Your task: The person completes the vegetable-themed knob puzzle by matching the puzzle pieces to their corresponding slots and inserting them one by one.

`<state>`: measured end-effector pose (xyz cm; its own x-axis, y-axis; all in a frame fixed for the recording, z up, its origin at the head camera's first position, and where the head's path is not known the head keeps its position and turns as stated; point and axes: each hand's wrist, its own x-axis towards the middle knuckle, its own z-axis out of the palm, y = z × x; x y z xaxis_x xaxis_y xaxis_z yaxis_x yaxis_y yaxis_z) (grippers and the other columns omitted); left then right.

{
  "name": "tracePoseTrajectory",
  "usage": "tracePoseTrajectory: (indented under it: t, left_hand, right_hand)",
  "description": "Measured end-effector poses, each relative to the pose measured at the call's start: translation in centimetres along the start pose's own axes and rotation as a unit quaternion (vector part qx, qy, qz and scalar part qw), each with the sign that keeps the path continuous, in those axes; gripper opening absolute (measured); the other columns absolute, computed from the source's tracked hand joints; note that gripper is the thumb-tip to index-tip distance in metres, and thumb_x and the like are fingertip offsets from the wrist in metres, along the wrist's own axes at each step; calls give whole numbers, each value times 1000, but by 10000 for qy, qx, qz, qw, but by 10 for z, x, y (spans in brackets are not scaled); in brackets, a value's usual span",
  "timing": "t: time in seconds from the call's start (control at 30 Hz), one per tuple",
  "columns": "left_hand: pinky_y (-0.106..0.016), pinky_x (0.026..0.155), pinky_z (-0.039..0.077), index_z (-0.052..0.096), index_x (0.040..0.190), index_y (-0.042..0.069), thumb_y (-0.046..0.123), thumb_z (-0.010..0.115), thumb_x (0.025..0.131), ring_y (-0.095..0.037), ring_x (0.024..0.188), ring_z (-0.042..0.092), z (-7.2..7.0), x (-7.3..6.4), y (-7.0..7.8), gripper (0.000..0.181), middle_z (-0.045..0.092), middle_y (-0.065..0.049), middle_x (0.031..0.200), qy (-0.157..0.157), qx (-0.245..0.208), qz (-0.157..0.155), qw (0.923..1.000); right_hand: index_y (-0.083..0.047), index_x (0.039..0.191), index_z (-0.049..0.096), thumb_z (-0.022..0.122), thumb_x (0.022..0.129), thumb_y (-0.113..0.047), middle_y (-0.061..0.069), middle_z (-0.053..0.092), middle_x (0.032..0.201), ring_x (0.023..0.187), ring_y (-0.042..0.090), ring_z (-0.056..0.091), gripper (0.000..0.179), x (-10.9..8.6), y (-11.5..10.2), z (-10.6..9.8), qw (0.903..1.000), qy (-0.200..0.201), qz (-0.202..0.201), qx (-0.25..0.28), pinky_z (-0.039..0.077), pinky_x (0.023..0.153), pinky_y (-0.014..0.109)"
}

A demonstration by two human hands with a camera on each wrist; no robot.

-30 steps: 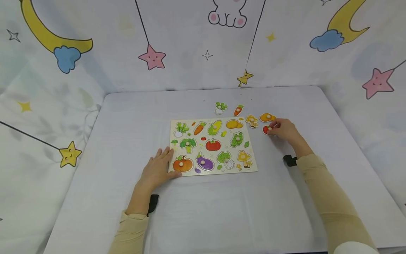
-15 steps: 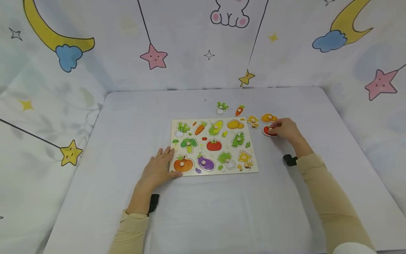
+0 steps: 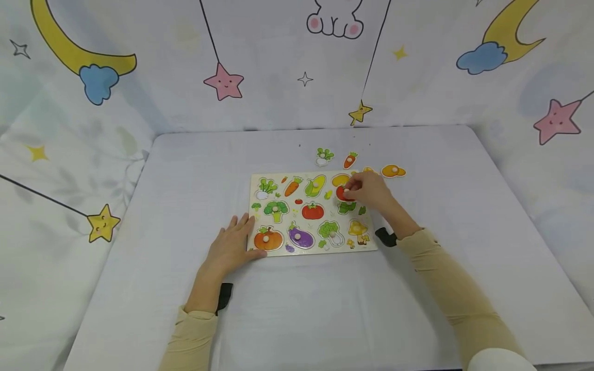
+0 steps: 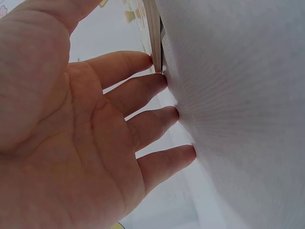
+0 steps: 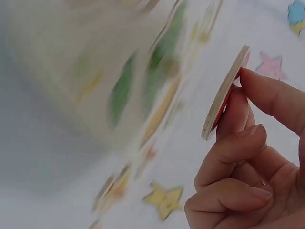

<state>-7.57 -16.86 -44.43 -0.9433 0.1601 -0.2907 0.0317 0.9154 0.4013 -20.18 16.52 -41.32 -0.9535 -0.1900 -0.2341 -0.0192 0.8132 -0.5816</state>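
My right hand [image 3: 373, 191] pinches a red tomato puzzle piece [image 3: 342, 193] by its knob, over the upper right of the wooden vegetable puzzle board [image 3: 330, 204]. In the right wrist view the tomato piece [image 5: 224, 95] is tilted, its plywood edge showing. Thumb and index finger grip it while the other fingers curl in. A printed tomato shape [image 3: 313, 212] without a knob lies mid-board. My left hand [image 3: 227, 248] rests, fingers spread, at the board's lower left corner. In the left wrist view its fingertips [image 4: 159, 81] touch the board's edge and the white cloth.
Behind the board lie a radish piece [image 3: 324, 156] and a carrot piece [image 3: 350, 160]. A potato piece [image 3: 393, 171] is to the right, and a mushroom piece [image 3: 368, 169] is mostly hidden by my right hand. Knobbed pieces such as the eggplant [image 3: 301, 239] sit in the board.
My right hand has lifted the tomato piece from the cloth right of the board and carried it left over the board. The left hand has stayed in place.
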Motion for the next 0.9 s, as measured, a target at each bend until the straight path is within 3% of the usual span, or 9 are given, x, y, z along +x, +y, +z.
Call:
tracePoseTrajectory:
  t: [0.17, 0.37, 0.9]
  left_hand:
    - [-65, 116, 19, 30, 153, 5, 47, 78, 79, -43, 149, 17, -1, 0, 0, 97, 24, -17, 161, 27, -26, 18, 10000]
    - [-66, 115, 19, 31, 153, 5, 46, 78, 79, -43, 149, 16, -1, 1, 0, 97, 24, -17, 160, 29, -15, 11, 10000]
    - [-66, 115, 20, 32, 152, 5, 45, 78, 79, -44, 148, 17, -2, -2, 0, 96, 25, -17, 160, 72, -45, 39, 10000]
  right_hand:
    - [-11, 90, 68, 73, 86, -23, 3, 60, 81, 76, 20, 53, 13, 3, -31, 30, 9983, -423, -311, -251, 41, 61, 27]
    - [-14, 88, 69, 74, 86, -25, 1, 61, 77, 71, 18, 55, 12, 6, -50, 54, 9951, -805, -191, -538, 41, 58, 26]
    - [-14, 88, 68, 74, 87, -25, 1, 65, 83, 76, 19, 57, 13, 14, -55, 66, 9914, -1070, -134, -736, 44, 63, 27]
